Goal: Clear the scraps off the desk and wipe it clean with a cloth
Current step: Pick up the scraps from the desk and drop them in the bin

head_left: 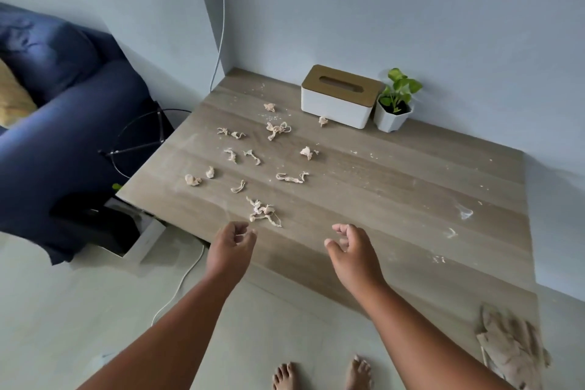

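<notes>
Currently both hands hover over the near edge of the wooden desk (395, 199), fingers loosely curled, holding nothing: left hand (232, 245), right hand (351, 247). Paper scraps (262, 212) lie scattered across its left half. A crumpled cloth (512, 348) rests at the near right corner.

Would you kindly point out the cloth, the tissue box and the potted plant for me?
cloth (509, 348), head view, on its crumpled middle.
tissue box (335, 106), head view, on its white front wall.
potted plant (390, 119), head view, on its white pot.
</notes>
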The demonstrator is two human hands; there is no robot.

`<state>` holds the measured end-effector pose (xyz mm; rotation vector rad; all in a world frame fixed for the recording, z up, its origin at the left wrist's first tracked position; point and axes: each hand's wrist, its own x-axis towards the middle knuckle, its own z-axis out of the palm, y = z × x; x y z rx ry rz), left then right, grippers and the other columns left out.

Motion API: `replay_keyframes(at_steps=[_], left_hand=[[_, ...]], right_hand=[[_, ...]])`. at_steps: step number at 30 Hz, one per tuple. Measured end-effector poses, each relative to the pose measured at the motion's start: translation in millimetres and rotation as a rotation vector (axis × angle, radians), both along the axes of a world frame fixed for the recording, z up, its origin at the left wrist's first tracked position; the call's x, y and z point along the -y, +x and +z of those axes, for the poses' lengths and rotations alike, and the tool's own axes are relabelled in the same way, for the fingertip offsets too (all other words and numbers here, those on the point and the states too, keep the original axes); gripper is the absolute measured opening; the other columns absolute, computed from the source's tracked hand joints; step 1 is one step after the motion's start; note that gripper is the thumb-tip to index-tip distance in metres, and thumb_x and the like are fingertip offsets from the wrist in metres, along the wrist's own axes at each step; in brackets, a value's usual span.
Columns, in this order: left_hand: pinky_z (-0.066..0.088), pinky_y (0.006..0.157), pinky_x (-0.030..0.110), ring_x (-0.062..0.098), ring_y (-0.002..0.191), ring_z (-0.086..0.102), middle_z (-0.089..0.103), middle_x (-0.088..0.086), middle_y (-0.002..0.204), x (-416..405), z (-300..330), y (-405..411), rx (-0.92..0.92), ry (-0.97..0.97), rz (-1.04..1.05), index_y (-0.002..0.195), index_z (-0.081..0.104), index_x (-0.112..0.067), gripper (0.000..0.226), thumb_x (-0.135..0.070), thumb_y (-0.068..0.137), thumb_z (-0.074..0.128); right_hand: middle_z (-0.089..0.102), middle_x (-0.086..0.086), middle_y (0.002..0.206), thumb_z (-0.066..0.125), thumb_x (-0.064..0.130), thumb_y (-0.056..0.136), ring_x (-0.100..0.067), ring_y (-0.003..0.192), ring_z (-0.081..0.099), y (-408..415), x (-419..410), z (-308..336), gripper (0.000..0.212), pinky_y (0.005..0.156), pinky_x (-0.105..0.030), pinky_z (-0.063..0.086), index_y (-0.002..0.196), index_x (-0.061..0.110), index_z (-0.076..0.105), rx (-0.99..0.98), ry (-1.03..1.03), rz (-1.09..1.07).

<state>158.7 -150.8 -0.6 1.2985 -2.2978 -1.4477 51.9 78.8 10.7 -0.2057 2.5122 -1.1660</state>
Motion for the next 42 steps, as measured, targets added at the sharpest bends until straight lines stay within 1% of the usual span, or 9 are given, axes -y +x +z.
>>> replay_keyframes(at_steps=[5, 10, 13, 16, 20, 29, 32, 37, 42], left_hand=[[0.045, 0.087, 0.029, 0.011, 0.111, 0.060, 0.060, -0.004, 0.128, 27.2, -9.1, -17.5, 0.053, -0.090, -0.085, 0.134, 0.059, -0.025, 0.052, -0.043, 0.088, 0.075], [0.035, 0.117, 0.040, 0.025, 0.137, 0.044, 0.048, 0.004, 0.147, 33.3, -33.4, -34.7, 0.189, -0.188, -0.193, 0.151, 0.042, -0.028, 0.086, -0.058, 0.078, 0.078], [0.027, 0.118, 0.037, 0.026, 0.139, 0.035, 0.040, 0.000, 0.151, 28.3, -47.1, -48.3, 0.268, -0.323, -0.230, 0.155, 0.031, -0.032, 0.104, -0.072, 0.069, 0.072], [0.032, 0.116, 0.043, 0.027, 0.138, 0.036, 0.038, 0.000, 0.153, 18.5, -58.3, -53.6, 0.278, -0.502, -0.261, 0.157, 0.027, -0.030, 0.113, -0.085, 0.064, 0.057], [0.039, 0.108, 0.049, 0.029, 0.132, 0.039, 0.042, 0.002, 0.151, 17.6, -71.7, -56.7, 0.195, -0.663, -0.323, 0.156, 0.036, -0.027, 0.098, -0.080, 0.076, 0.053], [0.049, 0.087, 0.043, 0.029, 0.095, 0.058, 0.063, 0.006, 0.115, 44.0, -85.1, -77.2, -0.130, -0.893, -0.558, 0.119, 0.073, -0.018, 0.036, -0.042, 0.095, 0.060], [0.052, 0.080, 0.039, 0.025, 0.089, 0.058, 0.060, 0.000, 0.107, 55.8, -84.4, -86.0, -0.147, -0.844, -0.635, 0.111, 0.071, -0.021, 0.023, -0.027, 0.094, 0.058], [0.056, 0.075, 0.032, 0.022, 0.086, 0.062, 0.062, 0.000, 0.103, 74.9, -82.9, -96.0, -0.141, -0.791, -0.799, 0.106, 0.068, -0.020, 0.022, -0.017, 0.087, 0.057], [0.046, 0.053, 0.030, 0.019, 0.067, 0.059, 0.057, -0.002, 0.082, 86.4, -67.7, -112.5, -0.148, -0.867, -0.895, 0.087, 0.065, -0.018, 0.015, -0.028, 0.095, 0.057]], right_hand=[[0.052, 0.005, 0.136, 0.070, 0.036, 0.091, -0.013, 0.129, 0.053, -14.4, 24.9, -4.5, 0.047, 0.108, -0.035, 0.044, 0.135, 0.024, 0.057, -0.049, 0.049, 0.048], [0.049, 0.002, 0.146, 0.071, 0.041, 0.091, -0.016, 0.139, 0.045, -34.2, 50.3, -16.6, 0.060, 0.117, -0.034, 0.037, 0.144, 0.022, 0.051, -0.065, 0.079, 0.085], [0.043, -0.001, 0.154, 0.072, 0.047, 0.089, -0.021, 0.144, 0.038, -49.5, 68.8, -28.0, 0.075, 0.120, -0.036, 0.032, 0.152, 0.019, 0.042, -0.072, 0.142, 0.090], [0.038, -0.005, 0.160, 0.072, 0.056, 0.085, -0.026, 0.148, 0.032, -63.3, 86.3, -38.0, 0.092, 0.122, -0.040, 0.028, 0.158, 0.015, 0.032, -0.119, 0.216, 0.089], [0.037, -0.009, 0.160, 0.071, 0.066, 0.081, -0.031, 0.146, 0.032, -84.7, 108.9, -52.3, 0.104, 0.121, -0.045, 0.029, 0.160, 0.015, 0.026, -0.214, 0.283, 0.135], [0.057, -0.011, 0.122, 0.078, 0.060, 0.076, -0.034, 0.106, 0.052, -119.8, 159.6, -77.6, 0.089, 0.094, -0.047, 0.048, 0.144, 0.009, 0.053, -0.534, 0.344, 0.215], [0.060, -0.008, 0.110, 0.079, 0.051, 0.079, -0.032, 0.092, 0.056, -130.5, 171.4, -85.9, 0.066, 0.080, -0.044, 0.052, 0.134, 0.016, 0.064, -0.666, 0.360, 0.295], [0.059, -0.005, 0.082, 0.077, 0.028, 0.087, -0.031, 0.066, 0.057, -145.0, 180.5, -98.5, 0.013, 0.058, -0.041, 0.051, 0.085, 0.019, 0.068, -0.821, 0.336, 0.403], [0.056, -0.002, 0.063, 0.050, 0.046, 0.098, -0.028, 0.055, 0.056, -162.7, 182.7, -97.8, 0.042, 0.047, -0.036, 0.044, 0.068, 0.019, 0.056, -0.872, 0.268, 0.478]])
